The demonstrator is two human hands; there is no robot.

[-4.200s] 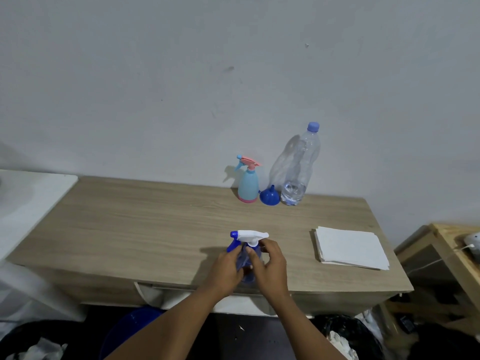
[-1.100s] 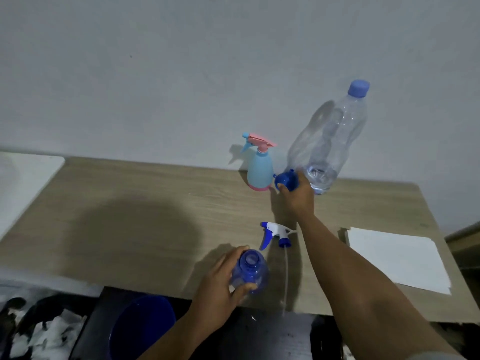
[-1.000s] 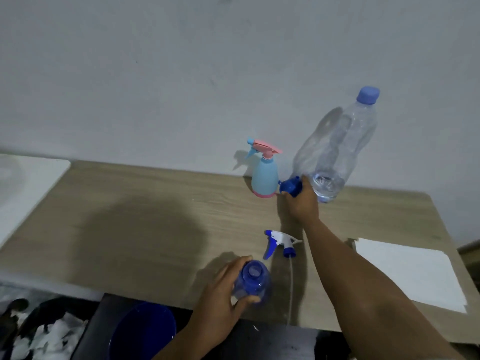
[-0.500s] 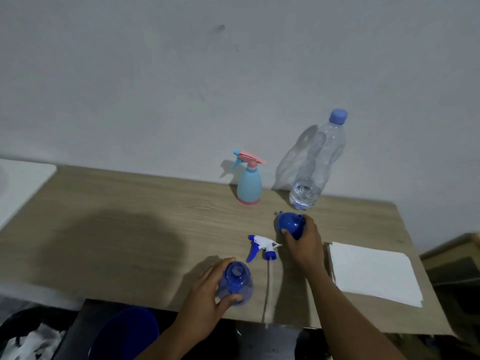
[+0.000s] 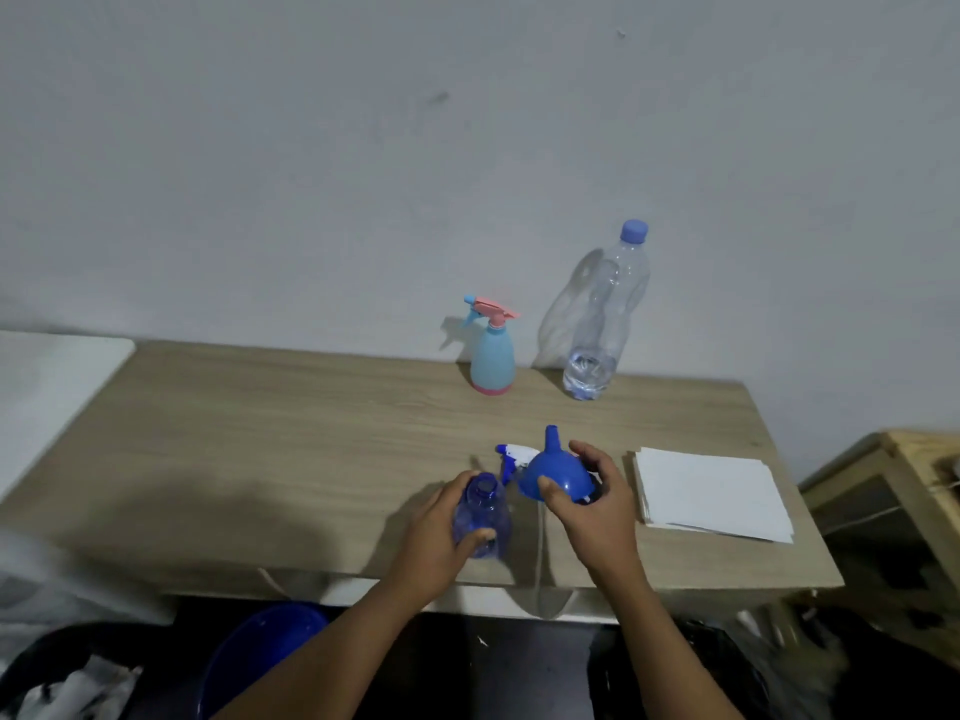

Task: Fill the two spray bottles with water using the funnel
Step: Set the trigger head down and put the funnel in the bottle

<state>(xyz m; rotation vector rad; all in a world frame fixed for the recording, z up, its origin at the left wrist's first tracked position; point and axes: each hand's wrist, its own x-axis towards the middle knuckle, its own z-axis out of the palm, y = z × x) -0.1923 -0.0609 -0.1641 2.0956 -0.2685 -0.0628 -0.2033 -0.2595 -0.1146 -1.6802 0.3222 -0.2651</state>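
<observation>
My left hand (image 5: 435,527) grips the open blue spray bottle (image 5: 482,514), which stands upright near the table's front edge with its neck uncovered. My right hand (image 5: 589,504) holds the blue funnel (image 5: 555,472) just right of the bottle, spout pointing up and away. The bottle's white and blue spray head (image 5: 511,454) lies on the table behind the funnel, its tube trailing toward the front edge. A light blue spray bottle with a pink trigger (image 5: 492,356) stands capped at the back. Beside it stands a clear water bottle (image 5: 605,314) with a blue cap and a little water.
The wooden table (image 5: 260,433) runs against a grey wall. A stack of white paper (image 5: 711,491) lies at the right. A blue bucket (image 5: 260,657) sits on the floor below the front edge. A wooden shelf (image 5: 904,485) stands at the far right.
My right hand has brought the funnel from the back of the table toward me, next to the open blue bottle, and turned it spout up. My left hand keeps holding the bottle.
</observation>
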